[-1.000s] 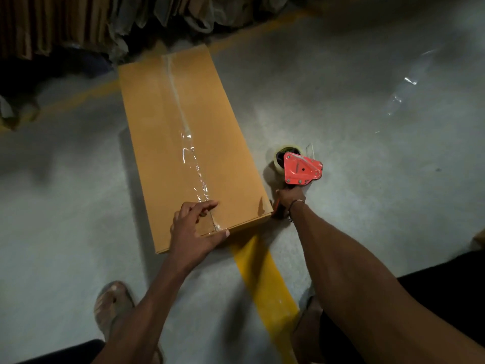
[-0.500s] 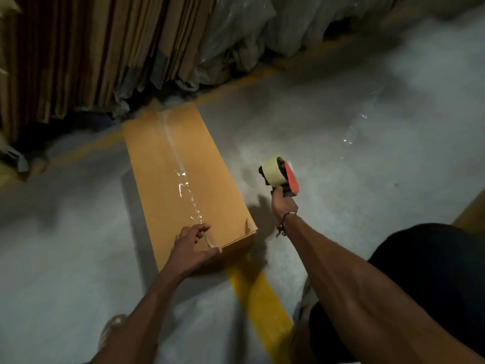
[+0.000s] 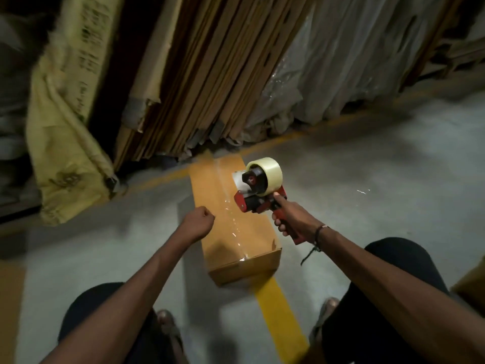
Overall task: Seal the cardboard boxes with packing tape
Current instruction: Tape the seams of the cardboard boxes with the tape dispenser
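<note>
At the bottom edge, nearest the camera, two dark-clad knees and a pair of feet (image 3: pixel 168 324) are partly cut off and too dim to make out in detail. A yellow floor stripe (image 3: pixel 282 319) runs between them up to the near end of the cardboard box (image 3: pixel 210 195), which lies long and flat on the grey floor (image 3: pixel 380 158).

The left hand (image 3: pixel 197 224) hovers over the box's left edge, its fingers (image 3: pixel 207 215) curled into a loose fist with nothing seen inside; whether it touches the cardboard cannot be told. Just right of those fingers, a shiny strip of clear tape (image 3: pixel 231 219) runs down the middle of the box top and folds over the near end, wrinkled in places.

Further right, the right hand (image 3: pixel 291 219) is wrapped round the red handle of the tape dispenser (image 3: pixel 256 191), forefinger stretched along its side, the other fingers (image 3: pixel 278 224) closed tight on the grip. The handle's lower end is hidden behind the wrist, which wears a dark cord. The dispenser is held above the box's right half, roll uppermost; its blade end is hard to read.

Beyond the fingers, the box's far end blurs into shadow. Behind it lean flattened cardboard sheets (image 3: pixel 210 74), a yellowish printed sack (image 3: pixel 70 106) with illegible lettering to the left, and crumpled plastic sheeting (image 3: pixel 328 69) to the right.
</note>
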Demonstrator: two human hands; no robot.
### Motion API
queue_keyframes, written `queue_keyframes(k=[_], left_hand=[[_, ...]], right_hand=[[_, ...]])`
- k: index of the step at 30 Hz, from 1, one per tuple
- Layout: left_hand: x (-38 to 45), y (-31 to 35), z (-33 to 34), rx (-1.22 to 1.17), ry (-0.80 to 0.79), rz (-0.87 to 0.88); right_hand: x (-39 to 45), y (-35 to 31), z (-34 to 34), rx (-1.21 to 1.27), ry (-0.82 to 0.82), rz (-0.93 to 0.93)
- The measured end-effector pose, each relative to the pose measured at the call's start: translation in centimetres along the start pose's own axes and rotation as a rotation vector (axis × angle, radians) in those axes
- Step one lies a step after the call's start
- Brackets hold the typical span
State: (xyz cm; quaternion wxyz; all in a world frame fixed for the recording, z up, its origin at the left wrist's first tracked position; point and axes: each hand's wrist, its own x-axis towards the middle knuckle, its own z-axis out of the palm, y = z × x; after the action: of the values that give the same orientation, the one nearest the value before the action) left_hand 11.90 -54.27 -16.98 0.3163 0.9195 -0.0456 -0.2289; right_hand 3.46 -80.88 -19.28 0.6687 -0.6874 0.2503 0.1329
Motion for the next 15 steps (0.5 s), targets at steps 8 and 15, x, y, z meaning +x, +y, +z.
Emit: queue_keyframes(k=[8, 15], left_hand=[[-6.0, -0.7, -1.7, -0.908, -0.183, -0.313], [-8.3, -0.7, -1.1, -1.23, -0.418, -0.295]], right_hand=[[-7.3, -1.1, 3.5, 0.061, -0.29, -0.005], [-8.4, -1.4, 2.3, -0.011, -0.38, 0.003]])
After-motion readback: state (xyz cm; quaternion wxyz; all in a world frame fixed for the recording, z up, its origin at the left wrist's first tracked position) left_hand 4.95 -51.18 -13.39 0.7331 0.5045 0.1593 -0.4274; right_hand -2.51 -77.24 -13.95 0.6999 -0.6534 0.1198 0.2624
